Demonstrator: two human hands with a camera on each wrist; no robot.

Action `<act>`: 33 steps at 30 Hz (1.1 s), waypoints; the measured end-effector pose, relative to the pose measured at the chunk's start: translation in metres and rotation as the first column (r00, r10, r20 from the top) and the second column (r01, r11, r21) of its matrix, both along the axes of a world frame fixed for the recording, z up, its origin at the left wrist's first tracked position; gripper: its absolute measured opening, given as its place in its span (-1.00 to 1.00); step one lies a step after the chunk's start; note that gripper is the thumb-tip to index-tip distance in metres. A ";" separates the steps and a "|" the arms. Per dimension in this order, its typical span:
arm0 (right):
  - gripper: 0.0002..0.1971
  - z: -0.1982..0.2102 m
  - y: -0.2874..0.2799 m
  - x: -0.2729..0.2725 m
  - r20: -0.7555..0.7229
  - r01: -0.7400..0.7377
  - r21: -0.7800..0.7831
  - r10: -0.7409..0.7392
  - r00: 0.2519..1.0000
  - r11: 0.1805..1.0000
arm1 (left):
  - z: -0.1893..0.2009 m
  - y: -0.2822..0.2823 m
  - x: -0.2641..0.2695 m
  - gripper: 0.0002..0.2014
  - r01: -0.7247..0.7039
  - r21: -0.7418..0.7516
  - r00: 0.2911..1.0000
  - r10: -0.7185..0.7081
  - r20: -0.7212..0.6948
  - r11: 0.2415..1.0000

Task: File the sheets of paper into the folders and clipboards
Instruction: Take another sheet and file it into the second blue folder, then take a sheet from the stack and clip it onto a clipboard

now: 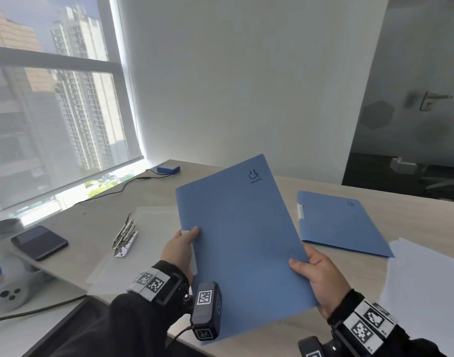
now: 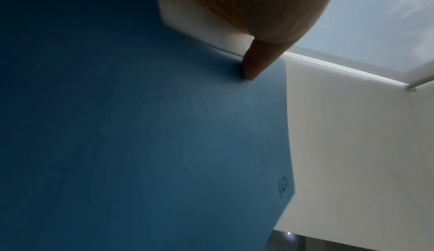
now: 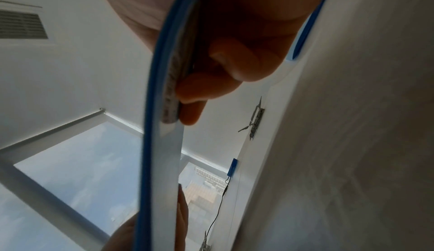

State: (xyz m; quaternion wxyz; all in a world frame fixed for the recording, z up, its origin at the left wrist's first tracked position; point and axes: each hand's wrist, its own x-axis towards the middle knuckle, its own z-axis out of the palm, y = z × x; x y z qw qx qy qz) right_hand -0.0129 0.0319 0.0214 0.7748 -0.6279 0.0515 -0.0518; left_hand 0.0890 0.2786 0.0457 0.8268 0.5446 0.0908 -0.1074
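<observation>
I hold a closed blue folder (image 1: 242, 243) tilted above the desk, its logo at the top right. My left hand (image 1: 179, 249) grips its left edge, thumb on the cover by a white tab. My right hand (image 1: 317, 276) pinches its lower right edge, thumb on top and fingers underneath. In the left wrist view the thumb presses the blue folder (image 2: 140, 125). Seen from the right wrist, the fingers (image 3: 195, 89) hold the folder's edge (image 3: 152, 125). A second blue folder (image 1: 341, 222) lies flat on the desk to the right. A stack of white sheets (image 1: 426, 292) lies at the right edge.
Clear clipboards with metal clips (image 1: 125, 237) lie left of the held folder. A dark phone (image 1: 39, 242) and a white device (image 1: 11, 295) sit at the desk's left end. A small blue box (image 1: 168, 168) with a black cable sits near the window.
</observation>
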 end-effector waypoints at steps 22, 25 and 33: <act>-0.73 -0.016 -0.198 0.000 -0.212 0.670 -0.033 -0.660 0.720 0.742 | -0.034 -0.142 -0.005 -0.80 0.486 0.191 0.873 -0.484 -0.060 0.853; -0.71 -0.015 -0.210 0.021 -0.245 0.693 -0.068 -0.685 0.686 0.718 | -0.035 -0.152 -0.010 -0.85 0.515 0.235 0.851 -0.524 -0.027 0.825; -0.65 0.003 -0.205 0.012 -0.340 0.608 0.055 -0.557 0.757 0.792 | -0.039 -0.185 -0.022 -0.87 0.554 0.298 0.813 -0.583 0.011 0.777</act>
